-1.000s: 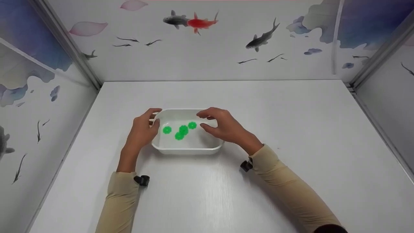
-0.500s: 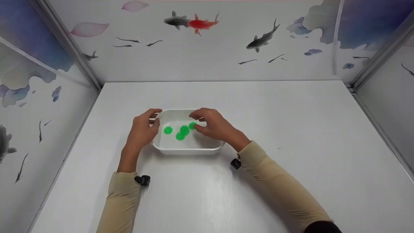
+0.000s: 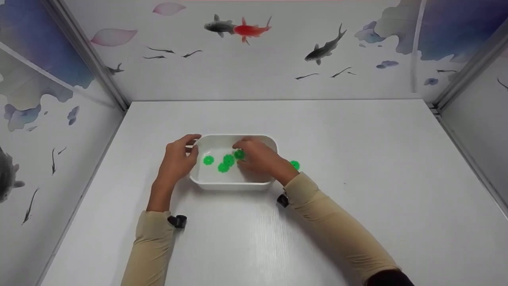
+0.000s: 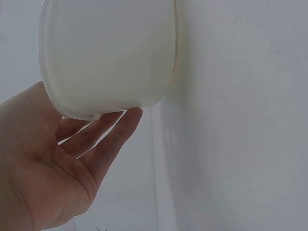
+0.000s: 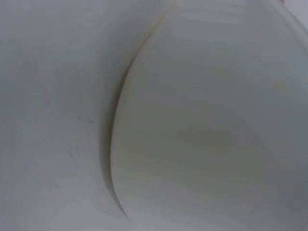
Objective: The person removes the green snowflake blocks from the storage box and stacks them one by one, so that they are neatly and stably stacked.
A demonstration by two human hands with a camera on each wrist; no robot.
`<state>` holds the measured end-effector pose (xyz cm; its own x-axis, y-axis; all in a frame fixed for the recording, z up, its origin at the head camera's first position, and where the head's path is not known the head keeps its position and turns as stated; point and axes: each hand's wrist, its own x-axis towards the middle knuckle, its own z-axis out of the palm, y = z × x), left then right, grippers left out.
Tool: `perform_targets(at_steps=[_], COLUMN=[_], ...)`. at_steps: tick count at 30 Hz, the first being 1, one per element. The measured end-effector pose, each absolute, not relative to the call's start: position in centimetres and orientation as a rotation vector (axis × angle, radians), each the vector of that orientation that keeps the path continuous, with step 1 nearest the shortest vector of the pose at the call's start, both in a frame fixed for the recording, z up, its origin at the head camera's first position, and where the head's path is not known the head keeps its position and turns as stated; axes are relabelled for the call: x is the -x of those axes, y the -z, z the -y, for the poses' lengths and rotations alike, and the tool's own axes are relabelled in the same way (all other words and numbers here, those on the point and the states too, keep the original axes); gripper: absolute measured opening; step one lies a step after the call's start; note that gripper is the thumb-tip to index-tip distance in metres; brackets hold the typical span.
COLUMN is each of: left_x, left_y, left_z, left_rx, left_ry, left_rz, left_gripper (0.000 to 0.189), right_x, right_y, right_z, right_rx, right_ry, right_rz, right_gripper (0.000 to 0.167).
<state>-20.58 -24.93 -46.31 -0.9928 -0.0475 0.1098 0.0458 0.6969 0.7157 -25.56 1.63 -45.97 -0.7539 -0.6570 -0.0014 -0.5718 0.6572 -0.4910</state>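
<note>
A white rectangular basin (image 3: pixel 234 186) stands on the table with several small green flower-shaped pieces inside. My left hand (image 3: pixel 177 159) holds its left end, thumb at the rim and fingers along the outside wall; the left wrist view shows these fingers (image 4: pixel 113 137) against the basin (image 4: pixel 106 57). My right hand (image 3: pixel 258 157) reaches down into the basin, its thumb and fingertips on either side of one green piece (image 3: pixel 239 154). Left of it lie two touching pieces, an upper one (image 3: pixel 228 160) and a lower one (image 3: pixel 223 167), and a separate piece (image 3: pixel 208 160).
Another green flower-shaped piece (image 3: pixel 295 165) lies on the white table (image 3: pixel 357 159) outside the basin, just right of it and close to my right wrist. Walls printed with fish enclose the table at the back and sides. The right wrist view shows only the basin's outer wall (image 5: pixel 202 120) and tabletop.
My right hand has moved left and down into the basin, to the rightmost piece there. The green piece outside the basin has come into view. My left hand keeps its hold.
</note>
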Motion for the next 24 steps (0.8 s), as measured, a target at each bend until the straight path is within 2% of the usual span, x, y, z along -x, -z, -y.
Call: perform_targets(at_steps=[24], left_x=[20.65], left_y=[46.31], left_z=[24.78], left_rx=[-0.012], left_ry=[1.192], left_rz=[2.785], left_gripper=[0.040], right_x=[25.30], right_y=[46.34], right_z=[-1.29], right_rx=[0.807], right_ry=[0.827], right_rz=[-2.689], right_gripper=[0.036])
